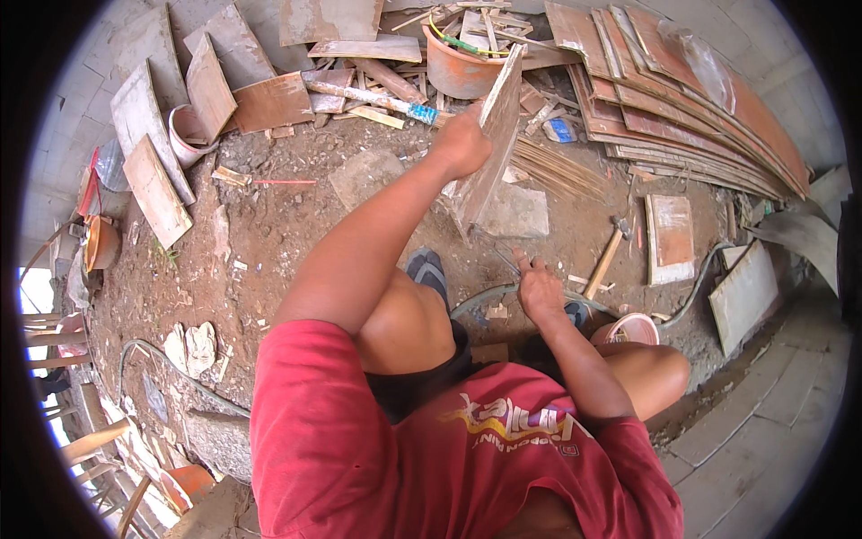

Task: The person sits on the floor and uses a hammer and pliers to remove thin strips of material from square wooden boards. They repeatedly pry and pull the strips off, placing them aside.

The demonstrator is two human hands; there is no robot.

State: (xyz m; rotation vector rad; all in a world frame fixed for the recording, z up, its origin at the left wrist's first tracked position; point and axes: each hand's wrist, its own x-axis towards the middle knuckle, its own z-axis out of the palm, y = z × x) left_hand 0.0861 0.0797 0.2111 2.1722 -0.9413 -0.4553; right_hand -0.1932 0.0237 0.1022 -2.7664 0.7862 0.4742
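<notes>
My left hand (462, 144) grips the edge of a worn wooden board (498, 130), which stands tilted on its edge in front of me. Its lower end comes down near a flat stone slab (516, 211). In my right hand (540, 292), close to my knee, is a thin dark metal bar (501, 255); its far end reaches toward the foot of the board. How the fingers wrap the bar is partly hidden. To the right of that hand, a hammer (605, 259) with a wooden handle lies on the dirt.
Stacked panels (691, 112) fill the far right. An orange bucket (462, 67) stands among scrap wood at the back, near a broom (539, 166). More boards (148, 121) lean at the far left. A hose (189, 373) crosses the ground; gloves (193, 348) lie left. A small bucket (633, 331) is by my right knee.
</notes>
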